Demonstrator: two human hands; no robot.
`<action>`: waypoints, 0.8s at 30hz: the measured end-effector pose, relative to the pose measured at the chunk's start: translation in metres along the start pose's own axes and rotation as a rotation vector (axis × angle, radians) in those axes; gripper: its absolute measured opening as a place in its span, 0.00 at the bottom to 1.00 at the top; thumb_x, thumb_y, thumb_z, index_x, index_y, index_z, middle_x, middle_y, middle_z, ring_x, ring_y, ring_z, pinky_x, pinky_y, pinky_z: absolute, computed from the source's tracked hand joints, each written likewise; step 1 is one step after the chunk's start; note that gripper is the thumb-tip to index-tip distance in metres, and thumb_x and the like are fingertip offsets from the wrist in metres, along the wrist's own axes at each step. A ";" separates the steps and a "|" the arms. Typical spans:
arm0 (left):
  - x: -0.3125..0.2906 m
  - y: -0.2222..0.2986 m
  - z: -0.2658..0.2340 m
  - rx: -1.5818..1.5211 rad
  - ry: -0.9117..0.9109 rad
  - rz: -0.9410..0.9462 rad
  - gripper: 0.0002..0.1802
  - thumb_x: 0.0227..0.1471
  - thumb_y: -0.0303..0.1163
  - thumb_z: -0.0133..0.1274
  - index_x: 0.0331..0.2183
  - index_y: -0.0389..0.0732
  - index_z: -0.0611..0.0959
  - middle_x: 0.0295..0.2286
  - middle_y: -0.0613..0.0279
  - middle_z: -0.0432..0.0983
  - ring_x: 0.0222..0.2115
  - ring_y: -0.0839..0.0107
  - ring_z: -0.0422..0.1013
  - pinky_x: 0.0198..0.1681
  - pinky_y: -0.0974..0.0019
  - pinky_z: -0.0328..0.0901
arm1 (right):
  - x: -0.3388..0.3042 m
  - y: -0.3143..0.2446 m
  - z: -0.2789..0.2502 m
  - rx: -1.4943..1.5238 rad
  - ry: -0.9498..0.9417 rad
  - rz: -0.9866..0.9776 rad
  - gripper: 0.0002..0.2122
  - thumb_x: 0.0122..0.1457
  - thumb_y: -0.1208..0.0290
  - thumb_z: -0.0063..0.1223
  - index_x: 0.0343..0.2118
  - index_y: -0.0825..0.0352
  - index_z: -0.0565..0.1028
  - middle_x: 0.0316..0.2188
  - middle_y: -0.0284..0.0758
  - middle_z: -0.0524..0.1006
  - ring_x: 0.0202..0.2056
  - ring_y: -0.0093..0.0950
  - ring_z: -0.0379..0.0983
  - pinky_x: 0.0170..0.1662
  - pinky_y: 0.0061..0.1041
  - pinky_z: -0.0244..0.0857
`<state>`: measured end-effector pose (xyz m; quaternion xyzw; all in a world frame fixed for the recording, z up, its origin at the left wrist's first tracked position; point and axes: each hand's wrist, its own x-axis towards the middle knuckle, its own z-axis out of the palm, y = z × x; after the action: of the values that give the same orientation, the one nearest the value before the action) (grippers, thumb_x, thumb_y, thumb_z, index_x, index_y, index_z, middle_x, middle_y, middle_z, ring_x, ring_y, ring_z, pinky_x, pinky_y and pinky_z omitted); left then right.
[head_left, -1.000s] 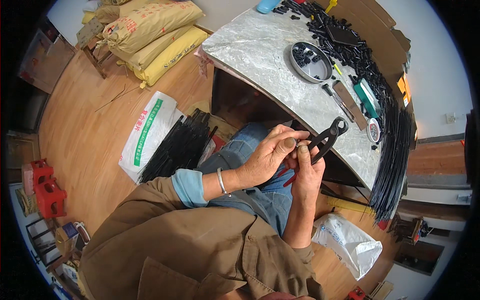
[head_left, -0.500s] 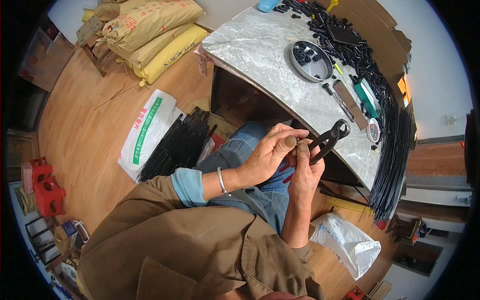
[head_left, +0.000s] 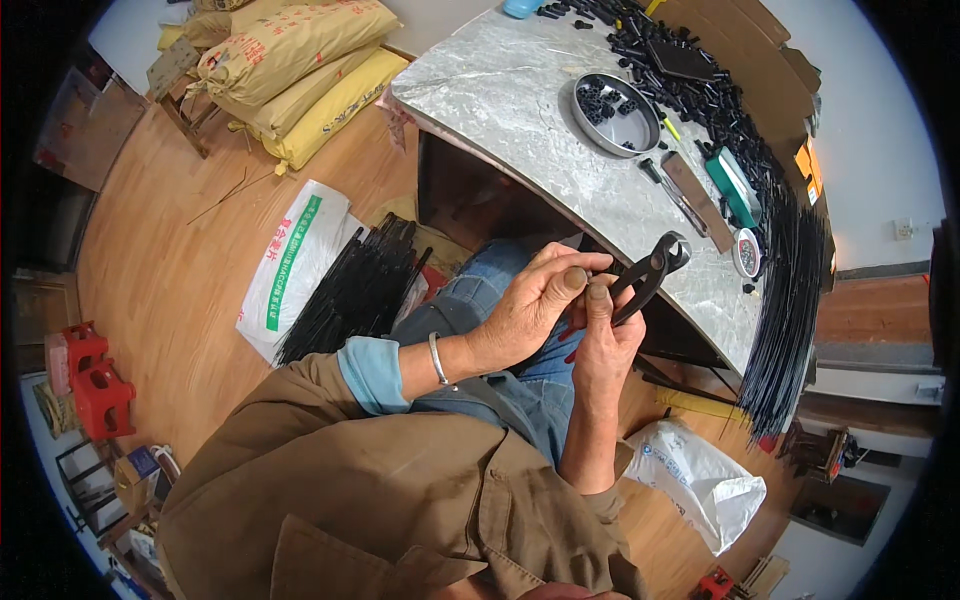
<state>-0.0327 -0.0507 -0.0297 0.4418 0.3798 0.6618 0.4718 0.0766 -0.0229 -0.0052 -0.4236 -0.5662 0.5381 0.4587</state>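
Above my lap, my left hand [head_left: 535,305] and my right hand [head_left: 605,345] meet, thumbs close together. Dark end-cutting pincers [head_left: 655,275] rest in my right hand, their jaws pointing away toward the table and the handles running into the palm. Reddish handle ends show below the fingers. My left thumb and fingertips are pinched beside the right thumb; whatever sits between them is too small to make out. A silver bangle [head_left: 437,358] circles my left wrist.
The grey marbled table [head_left: 480,90] bears a round tin [head_left: 635,135] of small black parts, a heap of black pieces [head_left: 690,100], a green box [head_left: 733,190] and long black strands [head_left: 785,310]. More black rods [head_left: 350,295] lie on a white sack [head_left: 280,270]. Stuffed sacks [head_left: 300,60] stand behind.
My thumbs and fingertips have shifted only slightly, still pressed together. The pincers have turned a little in my right hand. The whole view has moved slightly.
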 end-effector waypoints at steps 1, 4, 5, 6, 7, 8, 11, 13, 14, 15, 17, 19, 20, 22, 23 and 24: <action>0.001 -0.001 0.000 0.004 -0.004 0.008 0.25 0.64 0.46 0.36 0.49 0.37 0.75 0.38 0.68 0.64 0.30 0.83 0.62 0.32 0.78 0.59 | 0.000 0.000 -0.001 0.001 0.002 0.000 0.10 0.62 0.65 0.51 0.32 0.68 0.72 0.20 0.26 0.68 0.20 0.15 0.62 0.21 0.15 0.56; 0.003 0.000 0.002 -0.029 -0.022 -0.013 0.25 0.64 0.47 0.36 0.49 0.37 0.74 0.37 0.68 0.64 0.30 0.83 0.61 0.32 0.79 0.59 | 0.002 0.000 -0.003 0.053 -0.011 0.007 0.10 0.62 0.65 0.51 0.32 0.68 0.72 0.20 0.26 0.68 0.20 0.15 0.62 0.22 0.15 0.56; 0.004 0.000 0.003 -0.068 -0.034 -0.041 0.26 0.64 0.47 0.36 0.50 0.37 0.74 0.37 0.68 0.64 0.30 0.83 0.61 0.32 0.78 0.59 | 0.002 0.000 -0.004 0.040 -0.010 0.023 0.10 0.62 0.66 0.51 0.32 0.68 0.72 0.20 0.26 0.68 0.21 0.15 0.62 0.22 0.15 0.56; 0.003 -0.001 0.002 -0.067 -0.034 -0.043 0.26 0.64 0.47 0.36 0.50 0.37 0.74 0.37 0.68 0.64 0.30 0.83 0.61 0.32 0.78 0.59 | 0.003 0.000 -0.004 0.026 -0.009 0.040 0.10 0.62 0.66 0.51 0.32 0.68 0.72 0.20 0.26 0.68 0.21 0.15 0.62 0.23 0.15 0.57; 0.002 -0.001 0.001 -0.053 -0.039 -0.022 0.26 0.64 0.47 0.36 0.50 0.37 0.74 0.37 0.68 0.64 0.29 0.83 0.61 0.32 0.78 0.59 | -0.001 0.001 -0.001 -0.046 0.014 -0.046 0.09 0.63 0.68 0.49 0.30 0.67 0.72 0.19 0.25 0.65 0.21 0.14 0.58 0.22 0.15 0.53; 0.001 -0.001 0.000 -0.039 -0.045 -0.002 0.27 0.64 0.48 0.36 0.50 0.36 0.74 0.37 0.68 0.63 0.29 0.83 0.60 0.31 0.78 0.59 | 0.000 0.000 -0.001 -0.046 0.018 -0.044 0.09 0.63 0.68 0.49 0.30 0.67 0.72 0.19 0.25 0.65 0.21 0.14 0.58 0.22 0.15 0.53; 0.006 0.002 0.001 -0.038 -0.043 -0.025 0.27 0.64 0.48 0.36 0.50 0.35 0.74 0.36 0.68 0.63 0.28 0.83 0.60 0.31 0.77 0.58 | 0.008 -0.001 -0.006 0.116 -0.043 0.051 0.09 0.62 0.67 0.50 0.31 0.67 0.72 0.20 0.25 0.66 0.21 0.15 0.59 0.23 0.15 0.53; 0.005 -0.003 0.000 -0.033 -0.051 -0.029 0.27 0.64 0.48 0.36 0.50 0.36 0.74 0.36 0.68 0.63 0.28 0.83 0.60 0.30 0.77 0.58 | 0.004 -0.004 -0.005 0.087 -0.037 0.051 0.09 0.62 0.66 0.50 0.31 0.68 0.72 0.20 0.25 0.66 0.21 0.15 0.59 0.23 0.15 0.53; 0.005 -0.004 -0.001 -0.027 -0.056 -0.031 0.27 0.64 0.48 0.36 0.51 0.36 0.74 0.36 0.68 0.63 0.28 0.82 0.60 0.30 0.77 0.58 | 0.004 -0.004 -0.005 0.058 -0.034 0.051 0.09 0.62 0.66 0.51 0.31 0.68 0.72 0.20 0.25 0.66 0.21 0.15 0.59 0.23 0.15 0.53; 0.006 -0.003 -0.001 -0.025 -0.057 -0.033 0.27 0.64 0.48 0.36 0.51 0.36 0.74 0.36 0.68 0.63 0.28 0.82 0.60 0.30 0.77 0.58 | 0.006 -0.003 -0.008 0.041 -0.075 0.023 0.09 0.62 0.66 0.51 0.31 0.68 0.72 0.19 0.25 0.66 0.21 0.15 0.59 0.22 0.16 0.53; 0.009 0.001 0.002 -0.079 -0.060 -0.047 0.28 0.63 0.49 0.36 0.51 0.36 0.74 0.35 0.68 0.63 0.27 0.82 0.60 0.30 0.77 0.58 | 0.008 -0.006 -0.009 0.012 -0.056 0.033 0.09 0.62 0.66 0.50 0.31 0.68 0.72 0.20 0.26 0.66 0.21 0.15 0.59 0.22 0.16 0.53; 0.007 -0.002 0.001 -0.052 -0.069 -0.036 0.28 0.63 0.49 0.36 0.50 0.36 0.74 0.35 0.68 0.63 0.27 0.82 0.60 0.30 0.77 0.58 | 0.005 -0.004 -0.006 -0.039 -0.005 0.015 0.09 0.63 0.67 0.50 0.31 0.69 0.72 0.19 0.26 0.66 0.20 0.15 0.59 0.22 0.17 0.54; 0.007 -0.003 0.000 -0.024 -0.072 -0.022 0.28 0.64 0.49 0.35 0.50 0.36 0.74 0.34 0.68 0.63 0.26 0.82 0.60 0.30 0.77 0.58 | 0.004 -0.004 -0.004 -0.037 -0.006 0.014 0.09 0.63 0.67 0.50 0.31 0.69 0.72 0.19 0.26 0.66 0.20 0.15 0.59 0.22 0.17 0.54; 0.009 -0.003 0.001 -0.006 -0.074 -0.016 0.28 0.63 0.49 0.35 0.50 0.36 0.74 0.34 0.68 0.63 0.26 0.82 0.59 0.29 0.77 0.58 | 0.001 -0.006 -0.002 -0.260 0.056 -0.193 0.08 0.63 0.69 0.50 0.31 0.70 0.72 0.19 0.26 0.67 0.20 0.15 0.59 0.22 0.16 0.54; 0.009 -0.003 0.002 0.010 -0.074 -0.011 0.28 0.63 0.49 0.35 0.50 0.35 0.74 0.34 0.68 0.63 0.26 0.82 0.59 0.29 0.77 0.58 | 0.003 -0.009 -0.004 -0.280 0.033 -0.208 0.07 0.63 0.71 0.49 0.32 0.70 0.72 0.20 0.26 0.67 0.21 0.14 0.60 0.23 0.15 0.54; 0.010 -0.003 0.002 0.011 -0.075 -0.015 0.28 0.63 0.49 0.35 0.50 0.35 0.74 0.34 0.68 0.63 0.26 0.82 0.59 0.29 0.77 0.58 | 0.006 -0.010 -0.005 -0.279 0.035 -0.205 0.07 0.63 0.71 0.49 0.32 0.70 0.72 0.20 0.26 0.67 0.21 0.14 0.60 0.23 0.15 0.54</action>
<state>-0.0316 -0.0399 -0.0300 0.4661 0.3688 0.6392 0.4880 0.0806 -0.0168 0.0053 -0.4323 -0.6676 0.3975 0.4577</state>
